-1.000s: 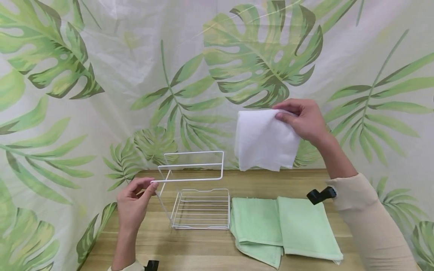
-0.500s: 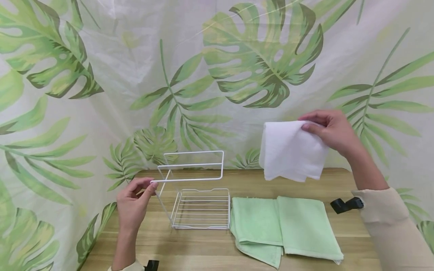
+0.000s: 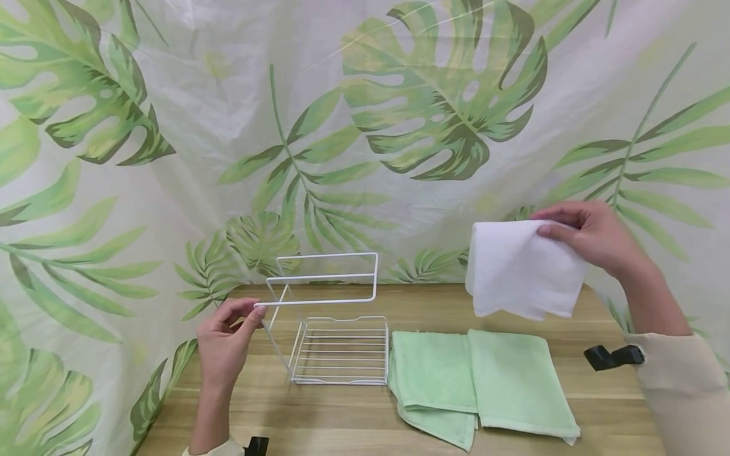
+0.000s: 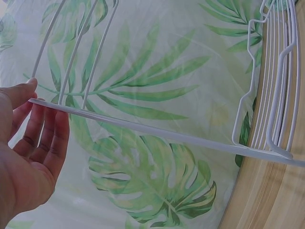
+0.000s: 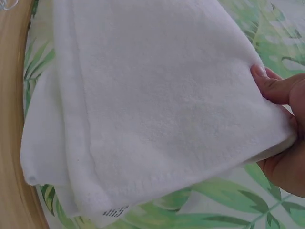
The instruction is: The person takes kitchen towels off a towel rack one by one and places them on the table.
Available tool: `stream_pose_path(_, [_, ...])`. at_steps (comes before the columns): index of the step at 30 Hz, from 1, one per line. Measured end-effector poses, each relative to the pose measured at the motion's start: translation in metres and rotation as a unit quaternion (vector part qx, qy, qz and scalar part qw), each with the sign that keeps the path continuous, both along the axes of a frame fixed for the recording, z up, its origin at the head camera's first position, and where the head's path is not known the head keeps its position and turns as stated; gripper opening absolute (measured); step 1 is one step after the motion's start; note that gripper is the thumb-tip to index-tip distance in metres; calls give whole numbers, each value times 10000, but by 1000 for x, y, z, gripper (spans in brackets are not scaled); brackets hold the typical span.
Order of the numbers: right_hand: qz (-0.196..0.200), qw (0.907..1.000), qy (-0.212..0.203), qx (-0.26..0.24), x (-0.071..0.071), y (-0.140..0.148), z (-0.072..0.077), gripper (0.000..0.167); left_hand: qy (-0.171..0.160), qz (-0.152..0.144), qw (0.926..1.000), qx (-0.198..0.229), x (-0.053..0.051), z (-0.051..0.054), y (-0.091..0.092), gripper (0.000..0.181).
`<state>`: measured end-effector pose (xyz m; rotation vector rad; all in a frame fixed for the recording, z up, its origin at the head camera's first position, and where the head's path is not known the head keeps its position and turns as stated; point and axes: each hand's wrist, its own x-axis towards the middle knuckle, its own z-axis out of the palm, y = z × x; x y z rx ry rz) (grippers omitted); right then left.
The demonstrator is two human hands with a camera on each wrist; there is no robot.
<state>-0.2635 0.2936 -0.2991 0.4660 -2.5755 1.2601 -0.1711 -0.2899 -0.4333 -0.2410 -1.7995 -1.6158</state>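
Observation:
A white wire rack (image 3: 342,383) stands on the table, with a slatted base and an upper frame of bent rods. My left hand (image 3: 224,342) pinches the upper frame's near left corner between thumb and fingers; the left wrist view shows the same grip on the rack's rod (image 4: 143,128). In the air above the table's back right, my right hand (image 3: 599,237) holds a folded white towel (image 3: 525,269) by its top edge. The towel hangs down in layers. In the right wrist view the thumb lies over the white towel (image 5: 167,105), and the fingers are mostly hidden behind it.
Two folded green towels, the left one (image 3: 436,373) and the right one (image 3: 521,383), lie side by side right of the rack, overlapping slightly. A leaf-printed sheet (image 3: 319,126) hangs behind the wooden table (image 3: 336,424).
My right hand has carried the white towel to the right and downward, from near the rack to above the right green towel's far side. The left hand and the rack have stayed put.

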Motion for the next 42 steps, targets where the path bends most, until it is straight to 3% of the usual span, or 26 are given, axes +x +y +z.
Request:
stream_pose_path(7, [45, 9990, -225, 385, 9, 18, -10, 28, 42, 9, 10000, 49, 1, 1, 0, 21])
stream_pose_path(11, [135, 9990, -245, 358, 13, 32, -21, 24, 26, 30, 10000, 40, 2, 1, 1, 23])
stream_pose_path(21, [-119, 9988, -311, 345, 35, 74, -47, 17, 30, -16, 10000, 83, 2, -2, 1, 21])
stream_pose_path(37, [-368, 9975, -499, 344, 62, 127, -82, 33, -91, 160, 9998, -93, 3, 0, 2, 17])
stream_pose_path(42, [-289, 9989, -93, 354, 69, 140, -95, 46, -120, 148, 9998, -63, 3, 0, 2, 20])
